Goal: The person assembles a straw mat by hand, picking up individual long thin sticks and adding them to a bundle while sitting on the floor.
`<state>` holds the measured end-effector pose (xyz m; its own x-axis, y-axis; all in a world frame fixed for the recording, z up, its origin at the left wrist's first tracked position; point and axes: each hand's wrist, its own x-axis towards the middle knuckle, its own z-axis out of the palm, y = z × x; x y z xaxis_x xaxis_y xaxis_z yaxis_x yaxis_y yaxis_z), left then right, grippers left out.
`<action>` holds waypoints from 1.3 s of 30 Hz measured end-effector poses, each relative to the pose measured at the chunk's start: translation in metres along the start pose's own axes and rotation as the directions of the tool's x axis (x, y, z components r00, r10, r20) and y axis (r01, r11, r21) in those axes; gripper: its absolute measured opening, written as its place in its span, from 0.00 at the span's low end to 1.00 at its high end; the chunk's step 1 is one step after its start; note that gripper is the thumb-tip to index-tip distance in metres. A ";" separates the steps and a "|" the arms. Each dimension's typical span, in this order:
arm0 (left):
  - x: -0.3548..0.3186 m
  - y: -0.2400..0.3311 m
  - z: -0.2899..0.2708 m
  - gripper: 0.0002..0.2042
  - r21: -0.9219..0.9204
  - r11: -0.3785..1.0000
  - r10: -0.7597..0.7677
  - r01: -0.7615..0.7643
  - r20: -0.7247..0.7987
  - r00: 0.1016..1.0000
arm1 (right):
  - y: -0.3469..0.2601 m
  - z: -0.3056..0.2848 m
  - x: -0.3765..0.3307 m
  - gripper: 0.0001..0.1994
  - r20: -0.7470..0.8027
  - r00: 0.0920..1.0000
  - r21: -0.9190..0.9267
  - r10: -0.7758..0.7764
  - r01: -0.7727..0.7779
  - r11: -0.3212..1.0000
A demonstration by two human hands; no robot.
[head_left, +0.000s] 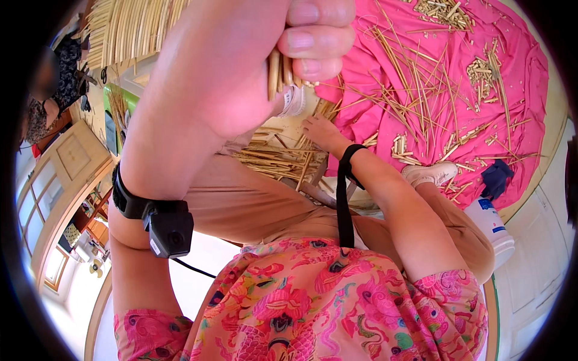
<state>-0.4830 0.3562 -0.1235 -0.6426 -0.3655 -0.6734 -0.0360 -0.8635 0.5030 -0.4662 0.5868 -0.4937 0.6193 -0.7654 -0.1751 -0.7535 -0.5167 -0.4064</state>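
Raised close to the camera, my left hand [241,78] is closed in a fist around a small bunch of straw stalks [280,72]; their cut ends poke out below the curled fingers. Lower down and farther off, my right hand [325,133] is among the loose straw between my legs, its fingers bent over some stalks. More long straw [274,157] lies in a pile by that hand. Black straps circle both wrists, and the left one carries a small black camera [170,231].
A pink cloth [373,90] spreads to the right, strewn with long stalks and heaps of short cut pieces [481,78]. A row of straw sticks [129,30] lies upper left. A white bucket [487,222] stands by my right leg. Another person [48,90] is at the far left.
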 end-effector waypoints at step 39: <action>0.008 -0.019 0.036 0.14 0.049 0.943 0.318 -0.330 0.165 0.934 | 0.022 -0.142 -0.122 0.15 -0.606 0.708 0.233 0.363 -0.278 0.932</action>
<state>-0.5146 0.3825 -0.1191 -0.7375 -0.5585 -0.3797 0.1402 -0.6766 0.7229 -0.5893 0.6143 -0.3543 0.0310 -0.9620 0.2714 -0.8230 -0.1787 -0.5392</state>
